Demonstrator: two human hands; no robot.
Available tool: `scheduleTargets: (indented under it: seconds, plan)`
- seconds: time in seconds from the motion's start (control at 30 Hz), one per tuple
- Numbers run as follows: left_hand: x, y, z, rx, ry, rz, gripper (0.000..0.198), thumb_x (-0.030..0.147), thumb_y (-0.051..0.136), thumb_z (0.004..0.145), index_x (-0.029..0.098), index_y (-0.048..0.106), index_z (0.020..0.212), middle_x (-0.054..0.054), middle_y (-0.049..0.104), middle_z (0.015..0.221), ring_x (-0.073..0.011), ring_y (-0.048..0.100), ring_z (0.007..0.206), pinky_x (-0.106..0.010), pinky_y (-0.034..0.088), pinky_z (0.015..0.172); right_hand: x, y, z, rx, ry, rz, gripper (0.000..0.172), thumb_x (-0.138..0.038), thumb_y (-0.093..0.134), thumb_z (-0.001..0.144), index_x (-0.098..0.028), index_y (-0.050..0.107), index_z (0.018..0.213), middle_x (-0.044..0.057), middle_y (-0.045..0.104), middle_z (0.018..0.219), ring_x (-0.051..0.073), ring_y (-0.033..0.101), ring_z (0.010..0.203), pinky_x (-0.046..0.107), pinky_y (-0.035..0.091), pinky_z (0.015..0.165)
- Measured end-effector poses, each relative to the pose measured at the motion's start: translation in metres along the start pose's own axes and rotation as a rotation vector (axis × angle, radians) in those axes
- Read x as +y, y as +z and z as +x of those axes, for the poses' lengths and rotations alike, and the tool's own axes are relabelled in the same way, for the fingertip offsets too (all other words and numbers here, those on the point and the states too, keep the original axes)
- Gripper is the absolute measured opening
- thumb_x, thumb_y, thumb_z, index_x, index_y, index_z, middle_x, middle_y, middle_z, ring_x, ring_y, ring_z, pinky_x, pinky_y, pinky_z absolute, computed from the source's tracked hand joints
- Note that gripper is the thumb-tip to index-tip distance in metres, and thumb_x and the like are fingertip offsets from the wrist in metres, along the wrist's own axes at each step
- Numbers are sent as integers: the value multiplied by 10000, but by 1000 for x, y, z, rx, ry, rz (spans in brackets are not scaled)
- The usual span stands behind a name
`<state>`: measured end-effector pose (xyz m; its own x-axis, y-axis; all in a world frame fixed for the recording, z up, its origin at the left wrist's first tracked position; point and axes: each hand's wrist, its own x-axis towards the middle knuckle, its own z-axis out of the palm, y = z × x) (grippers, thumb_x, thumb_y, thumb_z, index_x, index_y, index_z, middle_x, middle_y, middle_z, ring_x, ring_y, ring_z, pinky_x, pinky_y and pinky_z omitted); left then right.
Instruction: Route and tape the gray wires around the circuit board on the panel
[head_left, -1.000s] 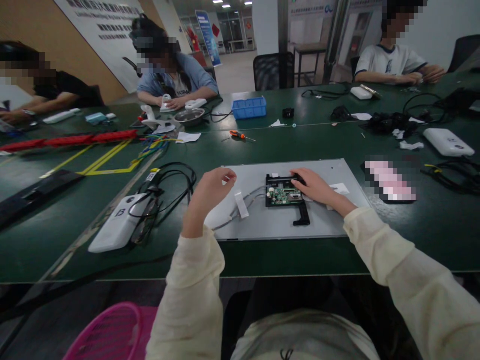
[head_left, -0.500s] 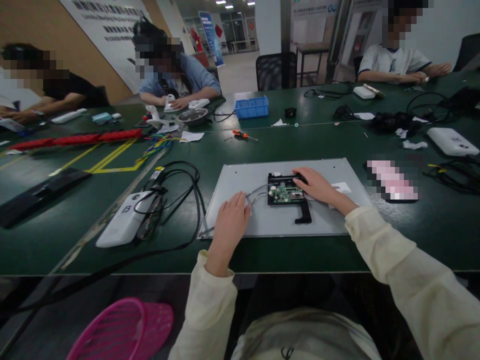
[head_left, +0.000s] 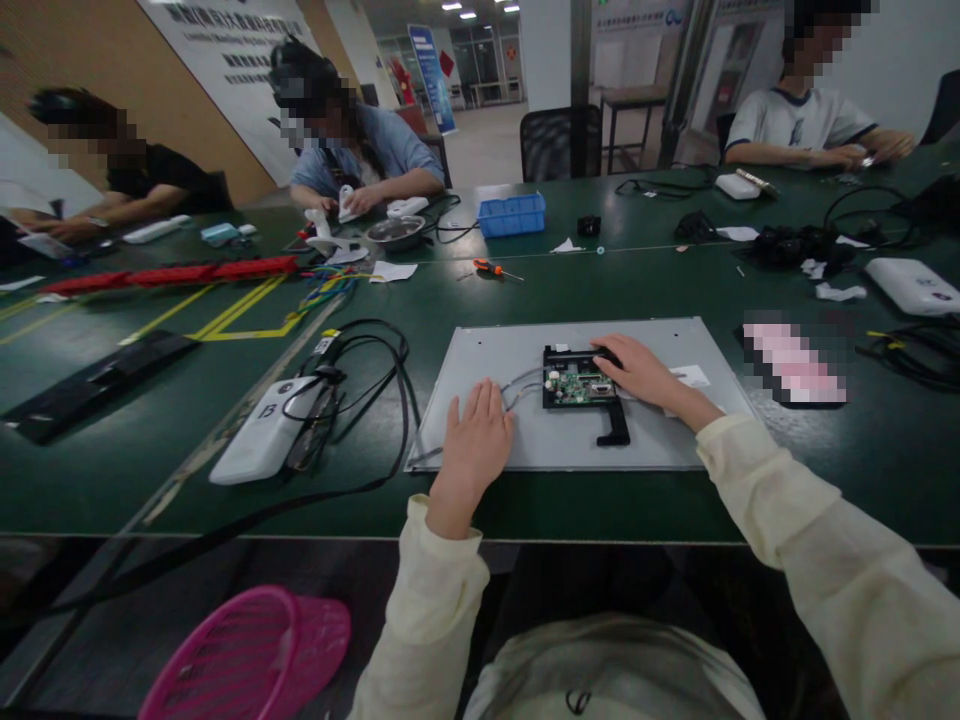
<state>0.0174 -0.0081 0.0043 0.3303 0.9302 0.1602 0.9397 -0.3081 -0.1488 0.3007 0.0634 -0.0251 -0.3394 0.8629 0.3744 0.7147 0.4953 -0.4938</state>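
A grey flat panel (head_left: 525, 440) lies on the table before me. On it sits a black plastic bracket (head_left: 616, 425) that carries a green circuit board (head_left: 581, 387). Thin grey cables (head_left: 523, 383) lead from the board's left side towards my left hand (head_left: 478, 435). That hand rests flat on the panel's left part, fingers stretched out. My right hand (head_left: 637, 370) has its fingertips on the bracket's upper right corner, the fingers bent round its edge. Part of a white label (head_left: 691, 376) shows behind the right wrist.
A white power bank (head_left: 262, 432) with black cables lies left of the panel, a phone (head_left: 793, 365) to the right. Further back are an orange screwdriver (head_left: 491, 268), a blue basket (head_left: 512, 215) and a metal bowl (head_left: 396, 233). Several people sit around the table. A pink basket (head_left: 247, 655) stands below.
The view has shifted slightly. My left hand has turned a little and its fingers are more spread on the panel. My right hand stays at the bracket's corner.
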Motion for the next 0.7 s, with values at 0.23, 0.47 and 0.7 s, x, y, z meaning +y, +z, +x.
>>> scheduleTargets:
  seconds: [0.23,0.47,0.7]
  plan:
    - [1,-3,2,-5,1,-3,523,272,257,962,93,434,1421,-165,421,1470,-273,377,1386,-492,276,1138,3,1,0,-6,6,4,368,-386,418,954,-213,546,1253,116,606,1227,273,559,1135,462,447,980]
    - [4,-3,3,-12,-45,-42,526,267,274,958,51,436,1410,-176,417,1470,-258,383,1384,-428,265,1155,2,0,0,-8,7,5,375,-386,411,958,-197,542,1254,122,607,1227,269,555,1143,449,440,989]
    - [4,-3,2,30,-21,-29,523,264,267,959,74,425,1421,-169,442,1457,-260,397,1374,-462,247,1157,3,2,0,-1,17,-11,399,-398,404,960,-187,521,1277,133,602,1239,276,554,1148,460,439,989]
